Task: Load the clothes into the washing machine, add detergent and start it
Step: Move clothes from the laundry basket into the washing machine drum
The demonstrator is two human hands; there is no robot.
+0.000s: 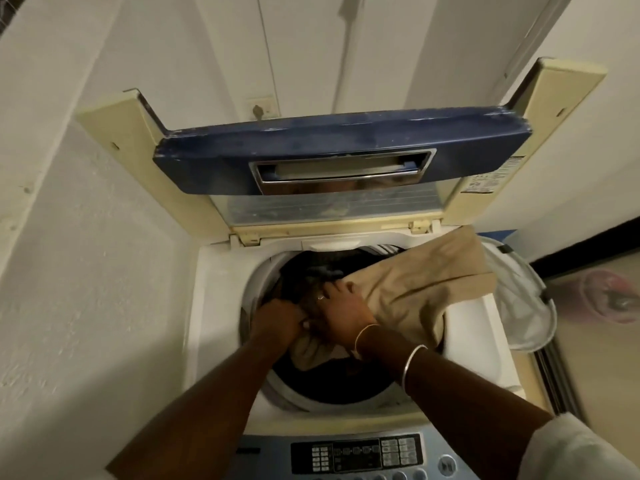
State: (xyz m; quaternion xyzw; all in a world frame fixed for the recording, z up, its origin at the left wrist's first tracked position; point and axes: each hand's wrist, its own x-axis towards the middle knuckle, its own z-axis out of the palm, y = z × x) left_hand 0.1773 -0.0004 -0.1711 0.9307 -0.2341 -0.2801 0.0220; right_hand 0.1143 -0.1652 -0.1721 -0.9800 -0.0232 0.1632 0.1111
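Beige garment (415, 289) hangs over washer (218, 323) rim; lid (343, 140) could trap it. My left hand (277, 317) grips it, right hand (341, 308) presses flat.

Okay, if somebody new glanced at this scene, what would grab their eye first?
Probably the beige garment, half in the drum and half draped over the right rim of the washer. The left hand grips it and the right hand presses it down at the drum's middle. Next come the blue lid, standing folded upright at the back, and the white mesh basket beside the machine on the right.
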